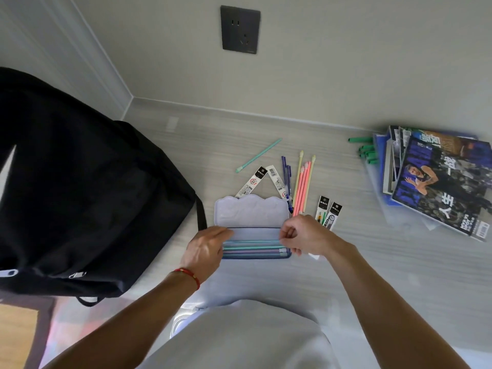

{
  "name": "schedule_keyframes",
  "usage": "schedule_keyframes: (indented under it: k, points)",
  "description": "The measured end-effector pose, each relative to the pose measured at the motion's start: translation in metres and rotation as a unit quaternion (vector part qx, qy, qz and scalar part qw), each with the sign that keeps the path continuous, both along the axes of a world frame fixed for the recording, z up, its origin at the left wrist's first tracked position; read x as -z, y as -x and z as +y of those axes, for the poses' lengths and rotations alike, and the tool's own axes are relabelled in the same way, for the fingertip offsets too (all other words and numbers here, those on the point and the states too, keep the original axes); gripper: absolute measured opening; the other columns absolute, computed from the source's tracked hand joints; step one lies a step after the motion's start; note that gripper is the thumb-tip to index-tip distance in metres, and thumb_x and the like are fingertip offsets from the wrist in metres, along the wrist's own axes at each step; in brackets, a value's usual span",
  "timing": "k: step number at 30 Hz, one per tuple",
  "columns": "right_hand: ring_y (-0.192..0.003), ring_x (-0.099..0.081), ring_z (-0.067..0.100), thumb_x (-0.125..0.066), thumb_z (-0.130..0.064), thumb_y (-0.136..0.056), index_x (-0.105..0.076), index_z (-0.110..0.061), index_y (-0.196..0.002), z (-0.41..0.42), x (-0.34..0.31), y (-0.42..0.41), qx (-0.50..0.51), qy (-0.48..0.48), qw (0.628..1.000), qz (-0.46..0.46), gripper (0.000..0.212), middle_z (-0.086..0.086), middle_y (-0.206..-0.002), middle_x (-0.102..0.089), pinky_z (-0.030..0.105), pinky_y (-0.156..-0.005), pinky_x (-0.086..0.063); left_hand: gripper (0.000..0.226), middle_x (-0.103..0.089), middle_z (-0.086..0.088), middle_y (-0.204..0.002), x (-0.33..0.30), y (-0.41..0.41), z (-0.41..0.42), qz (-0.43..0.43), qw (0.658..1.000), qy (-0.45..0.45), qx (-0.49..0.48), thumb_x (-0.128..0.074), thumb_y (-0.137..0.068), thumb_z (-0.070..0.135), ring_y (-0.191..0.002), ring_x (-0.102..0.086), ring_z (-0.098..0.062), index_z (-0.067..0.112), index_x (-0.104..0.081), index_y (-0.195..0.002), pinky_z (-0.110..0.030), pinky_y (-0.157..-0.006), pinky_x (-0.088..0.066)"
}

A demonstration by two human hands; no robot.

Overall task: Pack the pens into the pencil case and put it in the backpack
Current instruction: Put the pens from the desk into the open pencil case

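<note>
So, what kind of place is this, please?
Probably a study desk in a room corner at home: a backpack, pens and magazines lie below a wall socket.

Soft, even daylight is washing over the pale worktop (346, 262), casting only faint shadows beneath the hands. The wide-angle lens is bending the wall lines and stretching the forearms toward the frame's lower corners. The black backpack (80, 182) is swallowing detail, while a rainbow-tinted sheen is blurring the worktop's near left edge.
</note>
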State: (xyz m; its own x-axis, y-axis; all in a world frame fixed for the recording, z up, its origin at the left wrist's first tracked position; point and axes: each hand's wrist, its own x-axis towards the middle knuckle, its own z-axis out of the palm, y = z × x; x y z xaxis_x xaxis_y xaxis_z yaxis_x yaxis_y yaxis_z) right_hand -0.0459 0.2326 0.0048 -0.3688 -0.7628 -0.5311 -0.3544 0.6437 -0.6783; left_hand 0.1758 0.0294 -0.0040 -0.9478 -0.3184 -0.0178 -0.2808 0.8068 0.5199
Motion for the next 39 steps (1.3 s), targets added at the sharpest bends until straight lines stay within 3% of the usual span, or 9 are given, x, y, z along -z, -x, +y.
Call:
schedule_keyframes:
  k: [8,12,18,24,26,30,31,35,39]
  points:
    - [-0.062,-0.06,0.002,-0.077,-0.01,-0.083,-0.068,-0.022,-0.077,0.005,0.016,-0.018,0.032,0.05,0.991,0.123,0.016,-0.01,-0.072,-0.063,0.018,-0.06,-0.048,0.057,-0.075,-0.003,-0.105,0.002,-0.002,0.009,-0.018,0.998,0.022,0.054,-0.071,-0.063,-0.015,-0.091,-0.07,-0.027,0.015,-0.071,-0.112,-0.035,-0.083,-0.06]
    - [-0.071,-0.058,0.012,-0.075,-0.01,-0.084,-0.07,-0.015,-0.082,0.007,0.017,-0.023,0.0,0.06,0.983,0.175,0.007,-0.003,-0.083,-0.057,0.024,-0.067,-0.049,0.056,-0.077,-0.002,-0.099,0.002,-0.004,0.013,-0.02,0.997,0.043,0.064,-0.074,-0.059,-0.011,-0.086,-0.071,-0.025,0.016,-0.074,-0.109,-0.035,-0.082,-0.06]
    - [-0.079,-0.067,0.027,-0.071,-0.017,-0.088,-0.071,-0.005,-0.089,0.009,0.021,0.004,0.256,0.027,0.94,0.224,0.012,0.008,-0.086,-0.072,0.033,-0.071,-0.052,0.049,-0.077,-0.006,-0.098,-0.003,-0.003,0.016,-0.032,0.997,0.052,0.055,-0.075,-0.063,-0.01,-0.086,-0.072,-0.029,0.012,-0.075,-0.107,-0.04,-0.082,-0.061]
    - [-0.076,-0.072,0.035,-0.055,-0.039,-0.1,-0.057,-0.005,-0.101,-0.004,0.025,0.025,0.3,-0.087,0.936,0.165,0.034,0.015,-0.089,-0.073,0.04,-0.077,-0.058,0.046,-0.074,-0.006,-0.109,-0.007,-0.002,0.018,-0.045,0.998,0.029,0.035,-0.066,-0.073,-0.008,-0.096,-0.07,-0.028,0.012,-0.071,-0.114,-0.04,-0.085,-0.06]
    - [-0.076,-0.072,0.038,-0.051,-0.037,-0.102,-0.052,-0.002,-0.107,-0.011,0.024,0.028,0.288,-0.107,0.936,0.173,0.035,0.017,-0.093,-0.071,0.042,-0.072,-0.059,0.047,-0.074,-0.006,-0.108,-0.009,-0.001,0.018,-0.04,0.998,0.028,0.029,-0.065,-0.071,-0.008,-0.095,-0.07,-0.028,0.012,-0.071,-0.113,-0.04,-0.083,-0.061]
    - [-0.054,-0.071,0.032,-0.046,-0.025,-0.102,-0.052,0.002,-0.107,-0.016,0.022,0.035,0.305,-0.141,0.933,0.129,0.028,0.02,-0.094,-0.071,0.026,-0.034,-0.048,0.047,-0.074,-0.004,-0.105,-0.013,0.002,0.019,-0.027,0.999,0.033,0.024,-0.069,-0.069,-0.007,-0.091,-0.07,-0.025,0.014,-0.071,-0.111,-0.035,-0.081,-0.06]
    - [-0.052,-0.071,0.031,-0.05,-0.023,-0.1,-0.056,0.002,-0.103,-0.017,0.022,0.036,0.303,-0.149,0.932,0.128,0.027,0.021,-0.092,-0.072,0.028,-0.035,-0.051,0.047,-0.074,-0.003,-0.105,-0.014,0.003,0.02,-0.025,0.999,0.03,0.023,-0.07,-0.07,-0.007,-0.092,-0.07,-0.025,0.014,-0.071,-0.112,-0.034,-0.082,-0.06]
    - [-0.086,-0.074,0.038,-0.065,-0.023,-0.092,-0.069,-0.001,-0.095,-0.022,0.02,0.032,0.262,-0.194,0.932,0.158,0.022,0.02,-0.092,-0.074,0.045,-0.073,-0.064,0.045,-0.073,-0.004,-0.11,-0.015,0.007,0.023,-0.015,0.999,0.022,0.029,-0.065,-0.074,-0.005,-0.095,-0.069,-0.026,0.014,-0.07,-0.114,-0.036,-0.087,-0.059]
    - [-0.1,-0.071,0.036,-0.063,-0.014,-0.093,-0.07,-0.001,-0.104,-0.023,0.023,0.027,0.207,-0.239,0.929,0.193,0.018,0.018,-0.105,-0.072,0.034,-0.075,-0.057,0.042,-0.073,-0.003,-0.107,-0.016,0.009,0.021,-0.006,0.999,0.017,0.027,-0.064,-0.076,-0.005,-0.094,-0.068,-0.025,0.015,-0.07,-0.113,-0.034,-0.086,-0.059]
